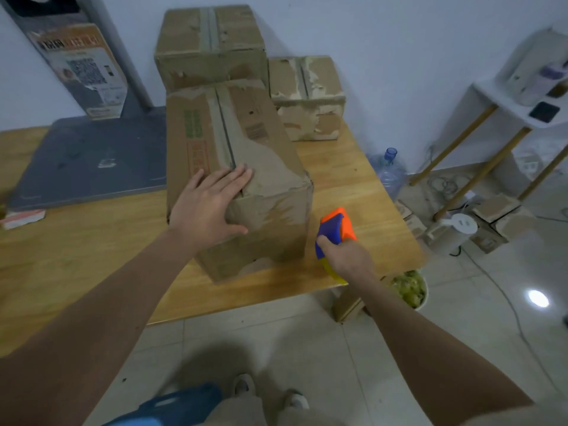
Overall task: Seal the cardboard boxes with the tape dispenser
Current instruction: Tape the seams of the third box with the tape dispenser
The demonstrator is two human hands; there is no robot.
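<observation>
On the wooden counter (362, 167), 3 worn boxes stand, the nearest box (246, 179) by the front right corner steadied under the flat left hand (209, 204) while the right hand (347, 256) grips the tape dispenser (336, 229) beside it, ready for taping.

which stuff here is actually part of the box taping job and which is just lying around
Part of the job:
- near cardboard box, left hand flat on it
- tape dispenser, gripped by right hand
- two cardboard boxes behind: large, small

Lying about:
- grey board on the table
- water bottle on the floor
- white shelf
</observation>
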